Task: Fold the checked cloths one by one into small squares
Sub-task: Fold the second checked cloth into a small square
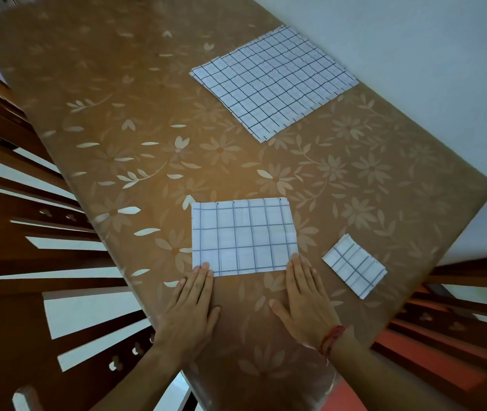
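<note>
Mid-fold on second cloth: half-folded cloth [243,236] lies flat on counter [147,114], near edge. Left hand [190,310] and right hand [306,301], grips released, fingers flat, press its near corners. Finished square [354,266] just right; unfolded stack [274,81] far. Next, likely: pinch one side, fold across.

Glossy brown floral table cover [147,114] (plastic, by its sheen). Matt, thin woven checked cloths [274,81], the folded cloth [243,235] crisply creased. Chairs [14,203] of varnished wood.

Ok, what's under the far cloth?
Edges of at least one more checked cloth peek out beneath the far cloth, on the table. How many are stacked is covered.
</note>
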Tool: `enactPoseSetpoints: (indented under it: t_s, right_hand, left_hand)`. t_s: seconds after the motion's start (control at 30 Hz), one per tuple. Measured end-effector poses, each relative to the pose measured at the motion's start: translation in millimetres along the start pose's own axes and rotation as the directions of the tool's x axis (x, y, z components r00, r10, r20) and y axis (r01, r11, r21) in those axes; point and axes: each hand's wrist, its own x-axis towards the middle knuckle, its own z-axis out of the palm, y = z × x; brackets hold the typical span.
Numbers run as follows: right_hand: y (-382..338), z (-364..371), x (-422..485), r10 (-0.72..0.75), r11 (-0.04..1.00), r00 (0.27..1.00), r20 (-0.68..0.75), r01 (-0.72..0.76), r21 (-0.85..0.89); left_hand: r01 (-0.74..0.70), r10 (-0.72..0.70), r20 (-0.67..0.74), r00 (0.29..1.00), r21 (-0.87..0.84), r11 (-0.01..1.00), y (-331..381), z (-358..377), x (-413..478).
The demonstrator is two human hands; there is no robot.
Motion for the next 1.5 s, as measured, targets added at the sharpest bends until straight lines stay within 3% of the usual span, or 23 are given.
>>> enactPoseSetpoints:
  t_s: [0.13, 0.4, 0.5, 0.63, 0.8, 1.07, 1.27, 1.5]
  right_hand:
    - [-3.2, -4.1, 2.3, 0.018, 0.999, 0.999, 0.026, -0.018, 0.031]
    - [-17.0, -41.4, 40.7, 0.182, 0.956, 0.967, -0.179, -0.132, 0.260]
    - [-15.2, -59.3, 66.0, 0.346, 0.800, 0.936, -0.064, -0.259, 0.541]
    - [-4.1, -66.1, 99.7, 0.482, 0.659, 0.875, 0.050, -0.400, 0.637]
    - [-0.7, -77.5, 116.9, 0.512, 0.529, 0.854, 0.088, -0.395, 0.751]
    - [5.1, -84.1, 137.7, 0.558, 0.377, 0.798, 0.226, -0.486, 0.789]
    - [11.6, -85.0, 145.6, 0.497, 0.325, 0.808, 0.316, -0.511, 0.796]
    - [9.4, -77.2, 138.5, 0.504, 0.336, 0.825, 0.253, -0.458, 0.823]
  left_hand:
    - [0.009, -0.009, 0.001, 1.000, -0.004, 1.000, 1.5, 0.4, -0.9]
    - [-0.001, -0.002, -0.046, 0.999, -0.055, 0.998, 8.4, -13.4, 8.5]
    - [-0.039, 0.034, -0.051, 0.998, -0.097, 0.995, 15.1, -21.0, 25.4]
    - [-0.050, 0.049, -0.018, 0.999, -0.096, 0.994, 24.0, -26.0, 47.9]
    - [-0.039, 0.043, 0.027, 0.999, -0.143, 0.989, 28.3, -23.5, 57.3]
    - [0.003, 0.001, 0.027, 1.000, -0.144, 0.990, 28.2, -21.5, 58.2]
    - [0.002, -0.002, 0.005, 1.000, -0.147, 0.989, 27.3, -17.0, 56.7]
    - [-0.002, -0.002, -0.023, 1.000, -0.163, 0.987, 25.3, -14.3, 56.7]
